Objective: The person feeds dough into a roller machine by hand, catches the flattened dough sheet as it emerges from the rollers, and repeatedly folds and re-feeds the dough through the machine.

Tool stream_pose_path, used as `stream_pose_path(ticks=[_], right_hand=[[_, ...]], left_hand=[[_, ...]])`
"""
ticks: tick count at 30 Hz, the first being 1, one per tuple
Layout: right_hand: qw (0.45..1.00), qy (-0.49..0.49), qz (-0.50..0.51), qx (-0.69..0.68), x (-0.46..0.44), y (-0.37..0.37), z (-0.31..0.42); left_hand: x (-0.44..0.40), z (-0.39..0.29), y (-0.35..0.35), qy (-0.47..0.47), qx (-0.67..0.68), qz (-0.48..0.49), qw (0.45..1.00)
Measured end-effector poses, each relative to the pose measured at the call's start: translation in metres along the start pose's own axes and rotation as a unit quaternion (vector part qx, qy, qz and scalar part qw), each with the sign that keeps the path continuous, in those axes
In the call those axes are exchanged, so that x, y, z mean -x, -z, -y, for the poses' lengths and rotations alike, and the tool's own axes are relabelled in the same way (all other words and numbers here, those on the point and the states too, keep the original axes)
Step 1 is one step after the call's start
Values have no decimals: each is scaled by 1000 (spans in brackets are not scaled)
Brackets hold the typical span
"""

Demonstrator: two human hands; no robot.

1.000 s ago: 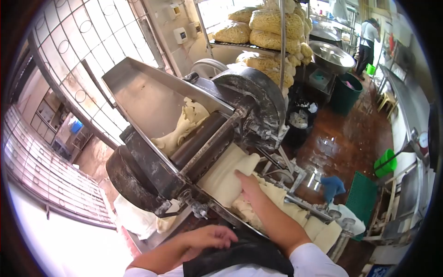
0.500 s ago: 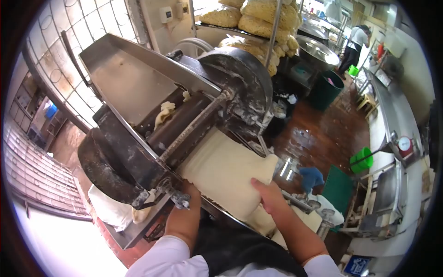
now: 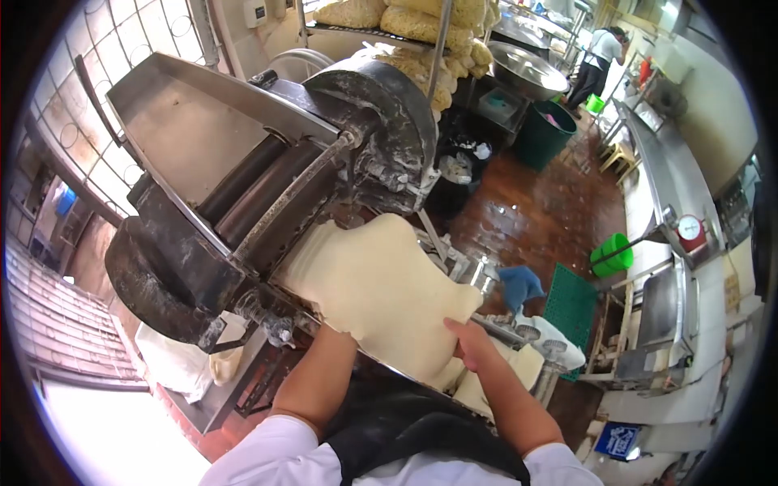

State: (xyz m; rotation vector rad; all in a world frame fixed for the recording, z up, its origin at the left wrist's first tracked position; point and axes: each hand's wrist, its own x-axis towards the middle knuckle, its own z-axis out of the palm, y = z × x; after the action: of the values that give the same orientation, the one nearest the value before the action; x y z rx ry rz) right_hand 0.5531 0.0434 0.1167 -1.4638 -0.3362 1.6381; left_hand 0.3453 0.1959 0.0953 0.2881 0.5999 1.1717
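Observation:
A pale, wide sheet of dough (image 3: 381, 283) lies below the rollers (image 3: 271, 190) of a dough sheeter, its far edge uneven and free of them. My right hand (image 3: 474, 344) grips the sheet's right edge, thumb on top and fingers underneath. My left hand (image 3: 339, 338) reaches under the left edge; its fingers are hidden by the dough. More folded dough (image 3: 502, 377) rests beneath, beside my right forearm. Above the rollers slopes the metal hopper (image 3: 190, 130), with no dough on the rollers.
Flour-dusted machine housings (image 3: 381, 97) flank the rollers. Behind stands a rack with bags of yellowish food (image 3: 429, 28). A dark green bin (image 3: 547, 134), a bright green bucket (image 3: 612, 253) and a steel counter (image 3: 668, 182) are to the right. A co-worker (image 3: 598, 65) stands far back.
The dough sheet has come out of the rollers and its far end now lies loose and rumpled. Scraps on top of the rollers are gone. My view has shifted slightly right.

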Motion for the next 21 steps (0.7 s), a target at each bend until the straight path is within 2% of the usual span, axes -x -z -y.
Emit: stream_pose_path(ticks=[7,9,11,12,14,16,17,21], right_hand=[[991,-78,71,-81,-14,27,1],[995,-56,24,-82,-55,57,-31],[992,21,66,-106,-36,9,-14],[974,36,128,-182,-38,-9,-5],[908,34,257,-329,-41,-45,13],[855,41,295,-425,-29,-85,42],[874,103,295,-372,-18,-101,57],[846,80,377,-368,-30,-132,78]], left_hand=[[50,-7,-106,-24,-36,90,995],[57,-19,-136,-36,-49,120,991],[60,-38,-162,-48,-63,146,986],[60,-51,-172,-61,-72,156,983],[56,-82,-190,-83,-88,168,978],[44,-118,-204,-108,-106,172,973],[37,-138,-210,-120,-117,170,971],[5,-228,-216,-165,-153,147,963]])
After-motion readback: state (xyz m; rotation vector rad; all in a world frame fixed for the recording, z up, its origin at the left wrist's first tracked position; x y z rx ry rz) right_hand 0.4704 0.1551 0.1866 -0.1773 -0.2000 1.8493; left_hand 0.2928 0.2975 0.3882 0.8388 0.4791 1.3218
